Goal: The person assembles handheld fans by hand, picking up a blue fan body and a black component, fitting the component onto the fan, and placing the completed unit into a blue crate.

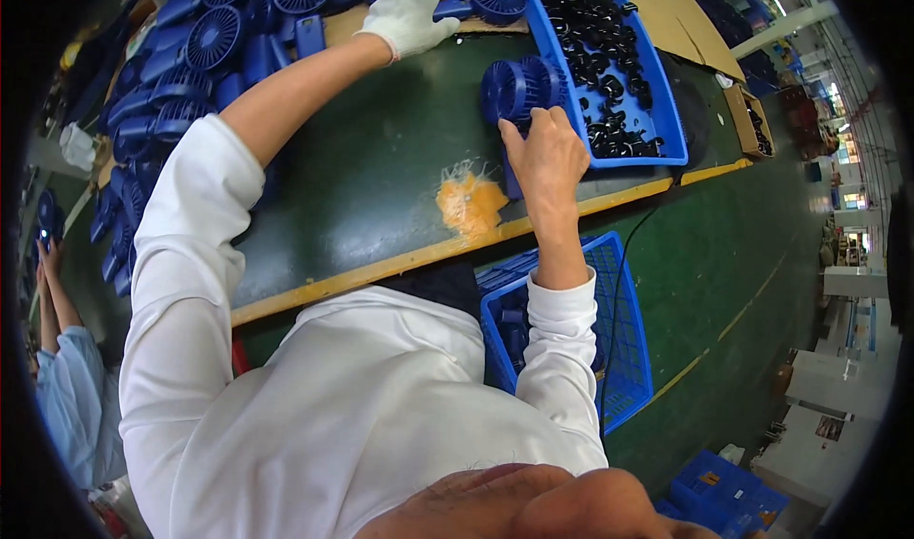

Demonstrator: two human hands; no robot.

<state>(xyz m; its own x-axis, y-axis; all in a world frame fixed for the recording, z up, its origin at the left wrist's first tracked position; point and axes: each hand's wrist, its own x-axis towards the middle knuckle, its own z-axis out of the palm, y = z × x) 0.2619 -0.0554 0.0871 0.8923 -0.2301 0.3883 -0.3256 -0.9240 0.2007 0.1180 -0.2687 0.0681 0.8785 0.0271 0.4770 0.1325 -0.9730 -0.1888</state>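
Note:
My left hand point(407, 21), in a white glove, reaches to the far edge of the table. Its thumb and fingers are apart beside the blue handle of a handheld fan point(498, 1); I cannot make out a firm hold. My bare right hand point(552, 158) is closed around a blue handheld fan point(509, 91) at the right of the table. The round grille points away from me, and part of the handle shows below my thumb. A second round grille shape shows close beside it, partly behind my fingers.
Many blue fans point(214, 39) lie heaped at the left and back. A blue tray point(678, 139) of small black parts stands right of my right hand. An orange worn patch point(471, 204) marks the green tabletop. Below the edge sits a blue basket point(628, 387). Another person point(71, 387) works at far left.

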